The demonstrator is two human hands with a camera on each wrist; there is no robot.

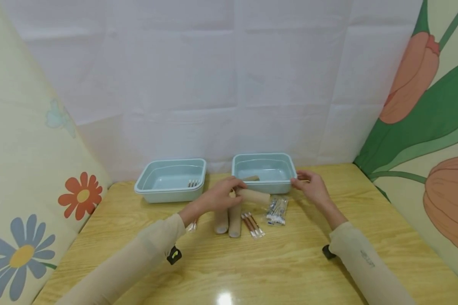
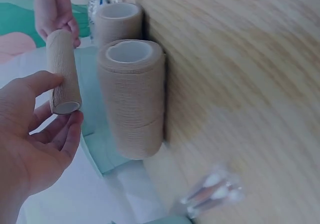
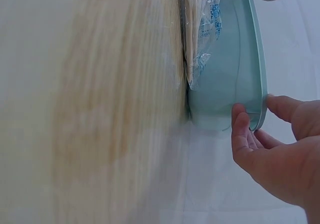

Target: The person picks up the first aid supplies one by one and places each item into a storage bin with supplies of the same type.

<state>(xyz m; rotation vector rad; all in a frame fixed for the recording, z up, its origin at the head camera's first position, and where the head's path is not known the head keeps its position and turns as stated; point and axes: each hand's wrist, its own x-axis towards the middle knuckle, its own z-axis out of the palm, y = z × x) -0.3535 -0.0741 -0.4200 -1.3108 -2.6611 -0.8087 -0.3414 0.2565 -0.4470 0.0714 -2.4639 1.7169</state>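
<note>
My left hand [image 1: 219,197] pinches a tan bandage roll [image 2: 64,69] between thumb and fingers, holding it in front of the right light-blue basin [image 1: 267,187]. Another tan roll [image 1: 252,178] shows inside that basin, partly hidden by its front rim. With thumb and fingers, my right hand [image 3: 282,146] grips the basin's right front corner. Beneath my left hand, two thicker bandage rolls [image 2: 132,102] lie side by side on the table. Just right of them are several brown-stemmed swabs [image 1: 253,225] in clear wrap. A clear packet with blue print [image 3: 202,34] lies against the basin's front.
To the left stands a second light-blue basin [image 1: 171,196], with several white-tipped swabs [image 1: 193,183] inside. More wrapped swabs [image 2: 212,191] lie on the wooden table [image 1: 275,267], partly behind my left wrist in the head view. A white cloth [image 1: 198,84] hangs behind the basins.
</note>
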